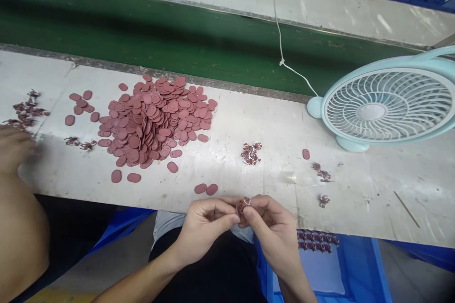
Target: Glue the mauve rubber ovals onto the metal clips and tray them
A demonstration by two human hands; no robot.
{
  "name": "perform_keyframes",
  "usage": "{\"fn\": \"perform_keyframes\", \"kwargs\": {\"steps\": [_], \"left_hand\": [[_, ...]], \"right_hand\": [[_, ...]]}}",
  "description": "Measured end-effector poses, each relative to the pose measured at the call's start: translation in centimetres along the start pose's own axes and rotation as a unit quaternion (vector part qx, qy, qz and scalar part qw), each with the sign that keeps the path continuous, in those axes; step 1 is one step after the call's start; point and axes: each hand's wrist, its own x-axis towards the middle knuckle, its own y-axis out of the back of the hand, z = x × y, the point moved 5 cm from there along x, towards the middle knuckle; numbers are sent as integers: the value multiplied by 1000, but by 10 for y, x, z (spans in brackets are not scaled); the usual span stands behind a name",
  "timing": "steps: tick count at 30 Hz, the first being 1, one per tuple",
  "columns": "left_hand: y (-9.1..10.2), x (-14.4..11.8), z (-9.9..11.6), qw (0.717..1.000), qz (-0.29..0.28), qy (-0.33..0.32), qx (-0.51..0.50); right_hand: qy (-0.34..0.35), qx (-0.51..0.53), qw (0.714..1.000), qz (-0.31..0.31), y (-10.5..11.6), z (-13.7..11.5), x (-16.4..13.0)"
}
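Head view: only one camera, looking down over the near table edge.
Left hand (204, 227): closed in a pinch at the near edge of the table (249, 123), thumb and forefinger meeting the small piece from the left.
Right hand (272, 229): also pinched shut on the small piece, fingers curled in from the right, fingertips touching those of the left.
Small piece (243, 206): a reddish-brown oval tag with a tiny pale part at its top, held between both hands just off the near table edge; finer detail too small to tell.
Pile of tags (156, 120): a big heap of like ovals, left of centre, well apart from both hands.
Loose tags (206, 189): two lying just beyond the left hand, nearest spares.
Small cluster (250, 153): darker bits with pale flecks, beyond the hands toward the middle of the table.
Fan (387, 106): pale blue, far right, grille facing the table, white cord (279, 28) running away over the green belt (159, 33).
Other person's hand (12, 149): at the left edge, blurred, near another scatter of dark bits; not the wearer's.
Blue bin (351, 260): below the table edge at right, with a row of finished-looking pieces at its rim.
Doing it well, as a judgement: keep the tag gripped by its rim, fingertips clear of the pale part, hands braced together and close over the lap so nothing drops; press squarely, not at a tilt.
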Motion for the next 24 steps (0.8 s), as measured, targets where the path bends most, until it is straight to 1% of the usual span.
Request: {"fn": "perform_keyframes", "kwargs": {"steps": [3, 5, 7, 8, 9, 11, 13, 15, 17, 19, 20, 22, 23, 24], "left_hand": [[-1, -1, -2, 1000, 1, 0, 2], [3, -3, 0, 1000, 5, -6, 24], [14, -5, 9, 995, 22, -33, 94], [24, -6, 16, 986, 40, -54, 150], [34, -6, 23, 971, 60, -79, 216], [55, -6, 38, 924, 94, -126, 348], [70, -2, 43, 878, 92, -148, 445], [80, 3, 40, 851, 72, -150, 499], [84, 7, 33, 834, 51, -151, 528], [84, 10, 29, 812, 31, -159, 561], [84, 12, 28, 795, 26, -163, 584], [89, 16, 27, 766, 22, -127, 629], [93, 18, 26, 753, 19, -93, 652], [97, 19, 27, 740, 24, -79, 667]], "right_hand": [[-8, 8, 1000, -7, 0, 4, 2], [-18, 36, 999, -11, 6, 10, 2], [-22, 77, 997, 9, 22, 17, -3], [-20, 94, 995, 31, 35, 20, -8], [-17, 106, 992, 60, 52, 23, -14], [-9, 112, 985, 131, 93, 29, -31], [0, 109, 971, 211, 140, 34, -52], [15, 94, 949, 301, 187, 40, -75], [32, 61, 918, 391, 231, 47, -98], [44, 21, 888, 458, 269, 57, -117], [45, 1, 875, 482, 287, 65, -125], [36, -48, 849, 525, 323, 84, -139], [27, -75, 833, 548, 341, 96, -145], [7, -101, 822, 560, 357, 108, -150]]}}
